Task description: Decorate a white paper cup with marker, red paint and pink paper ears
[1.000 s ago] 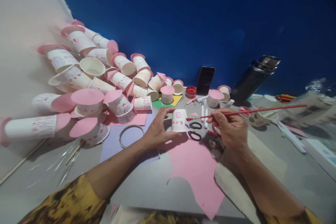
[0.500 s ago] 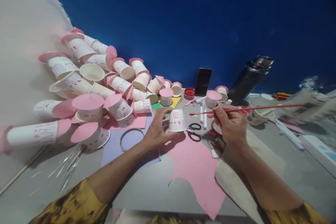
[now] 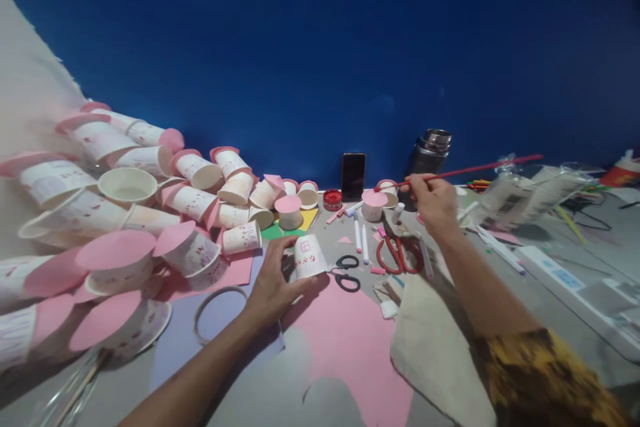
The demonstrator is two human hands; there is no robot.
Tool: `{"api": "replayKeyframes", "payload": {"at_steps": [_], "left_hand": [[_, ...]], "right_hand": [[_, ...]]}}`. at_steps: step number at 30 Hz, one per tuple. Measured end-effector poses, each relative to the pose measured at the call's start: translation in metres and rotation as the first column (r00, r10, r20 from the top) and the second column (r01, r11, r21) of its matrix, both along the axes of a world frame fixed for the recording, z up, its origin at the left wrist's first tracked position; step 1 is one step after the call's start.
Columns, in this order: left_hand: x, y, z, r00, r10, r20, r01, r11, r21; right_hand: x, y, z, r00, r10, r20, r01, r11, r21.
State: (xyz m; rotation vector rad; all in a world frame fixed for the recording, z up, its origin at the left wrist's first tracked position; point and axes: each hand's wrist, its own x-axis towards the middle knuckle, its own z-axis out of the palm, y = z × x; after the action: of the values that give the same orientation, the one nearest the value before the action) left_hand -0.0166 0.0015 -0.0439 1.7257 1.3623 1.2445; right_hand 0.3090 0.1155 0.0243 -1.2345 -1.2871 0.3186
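Note:
My left hand [image 3: 276, 283] is closed around a white paper cup [image 3: 309, 257], tilted and upside down, with a pink window and red dabs painted on its side. In my right hand [image 3: 436, 205] is a thin red paintbrush [image 3: 493, 167], pinched between thumb and fingers. Its tip points left, by a pink-topped cup [image 3: 374, 203] near the wall. Black-handled scissors [image 3: 347, 273] lie just right of the held cup. Beneath the hands is a cut sheet of pink paper [image 3: 345, 340]. A small jar of red paint [image 3: 332, 199] stands farther back.
Decorated paper cups [image 3: 117, 253] with pink tops crowd the left side. A phone [image 3: 353, 177] and a dark flask [image 3: 429, 150] stand against the blue wall. Red-handled scissors [image 3: 400, 255], markers [image 3: 361, 240], a cloth [image 3: 435, 340] and a tape ring [image 3: 200, 320] lie on the table.
My view has turned to the right. The paintbrush has moved away from the held cup, farther back toward the wall. My left hand still holds the cup.

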Motion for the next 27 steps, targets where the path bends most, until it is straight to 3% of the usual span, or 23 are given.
{"api": "replayKeyframes", "payload": {"at_steps": [2,5,9,20,27], "left_hand": [[0.0,0.0,0.0,1.0,0.008,0.004,-0.008,1.0,-0.005],[-0.002,0.0,0.001,0.999,0.046,0.004,-0.046,0.998,-0.031],[-0.003,0.0,0.002,0.997,0.071,0.008,-0.07,0.996,-0.051],[-0.002,-0.001,-0.001,0.997,0.064,0.039,-0.059,0.992,-0.114],[-0.004,0.002,-0.002,0.998,0.067,-0.001,-0.067,0.995,-0.071]], "right_hand": [[-0.019,0.019,0.01,0.957,0.042,0.288,-0.004,0.991,-0.134],[-0.059,0.046,0.019,0.906,0.119,0.406,-0.041,0.98,-0.196],[-0.098,0.073,0.014,0.822,0.205,0.532,-0.036,0.95,-0.31],[-0.121,0.128,0.019,0.649,0.425,0.631,0.005,0.827,-0.562],[-0.127,0.129,0.012,0.659,0.363,0.659,0.019,0.867,-0.497]]}}
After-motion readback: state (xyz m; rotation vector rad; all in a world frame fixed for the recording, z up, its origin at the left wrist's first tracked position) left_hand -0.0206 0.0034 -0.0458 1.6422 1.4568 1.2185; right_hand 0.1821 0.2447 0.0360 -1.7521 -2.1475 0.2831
